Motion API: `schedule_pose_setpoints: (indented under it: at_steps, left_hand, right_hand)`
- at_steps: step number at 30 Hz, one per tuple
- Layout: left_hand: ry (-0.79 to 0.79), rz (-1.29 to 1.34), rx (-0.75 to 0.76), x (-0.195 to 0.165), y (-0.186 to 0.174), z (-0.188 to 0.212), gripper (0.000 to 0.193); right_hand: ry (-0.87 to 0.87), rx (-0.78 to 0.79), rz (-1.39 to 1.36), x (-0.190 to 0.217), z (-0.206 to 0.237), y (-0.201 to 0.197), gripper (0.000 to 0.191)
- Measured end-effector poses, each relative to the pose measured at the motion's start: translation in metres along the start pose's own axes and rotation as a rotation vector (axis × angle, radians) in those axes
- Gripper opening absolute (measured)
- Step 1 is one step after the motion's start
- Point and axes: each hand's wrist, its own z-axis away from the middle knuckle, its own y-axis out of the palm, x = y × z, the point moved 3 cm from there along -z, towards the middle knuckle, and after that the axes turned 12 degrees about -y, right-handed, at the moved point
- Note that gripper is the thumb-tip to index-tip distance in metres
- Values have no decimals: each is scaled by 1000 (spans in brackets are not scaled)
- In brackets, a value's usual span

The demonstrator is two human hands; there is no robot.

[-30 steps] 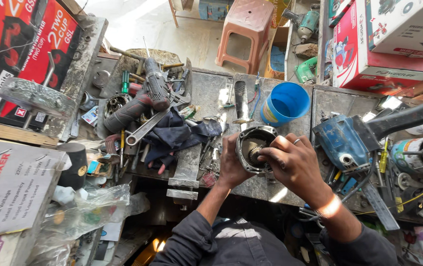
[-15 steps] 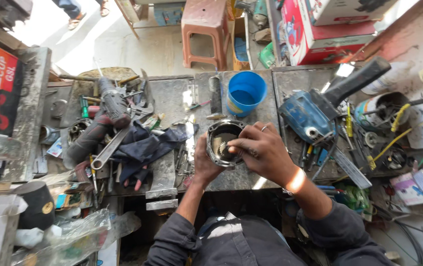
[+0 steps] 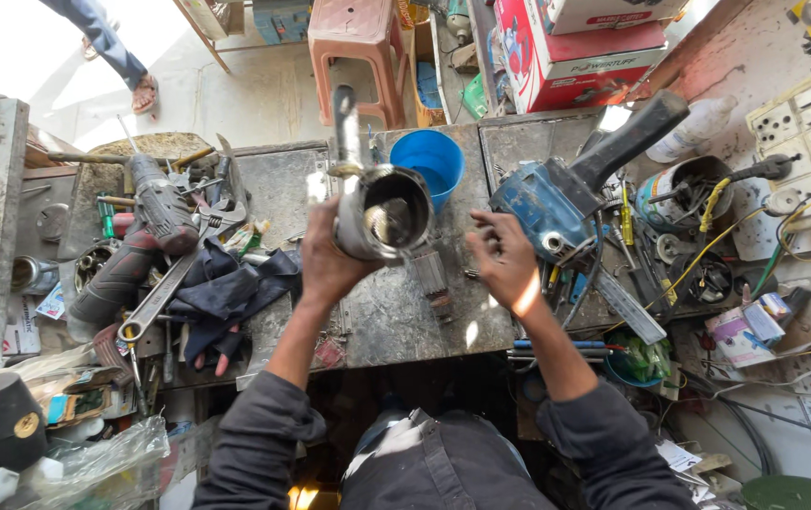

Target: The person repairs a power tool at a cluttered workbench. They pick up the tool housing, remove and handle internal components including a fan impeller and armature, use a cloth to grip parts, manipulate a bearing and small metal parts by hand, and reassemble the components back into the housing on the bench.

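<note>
My left hand [image 3: 328, 257] grips a grey cylindrical metal motor housing [image 3: 382, 215], lifted off the bench and tipped so its open end faces me. A shaft [image 3: 347, 118] sticks out of its far end. My right hand [image 3: 504, 261] hovers just right of the housing with fingers spread, holding nothing. Below the housing, a small ribbed metal part [image 3: 432, 280] lies on the grey metal bench [image 3: 405, 321].
A blue plastic cup [image 3: 438, 162] stands behind the housing. A blue power tool with a black handle [image 3: 571, 194] lies to the right. A drill [image 3: 155, 212], a large wrench [image 3: 164, 293] and a dark cloth [image 3: 226, 293] lie left. A red stool [image 3: 358, 47] stands beyond the bench.
The housing has gone from resting on the bench under both hands to being raised in my left hand. My right hand has come off it and opened.
</note>
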Motion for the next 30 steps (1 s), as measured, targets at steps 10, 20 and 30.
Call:
schedule_pose_setpoints:
  at_steps: [10, 20, 30]
  left_hand:
    - [60, -358, 55, -2, -11, -87, 99]
    - [173, -708, 153, -9, 11, -152, 85]
    - [555, -1004, 24, -22, 41, -176, 44]
  right_hand:
    - [-219, 71, 292, -24, -27, 45, 59]
    - [-191, 116, 370, -41, -28, 45, 62]
    - [-144, 160, 413, -39, -38, 43, 67]
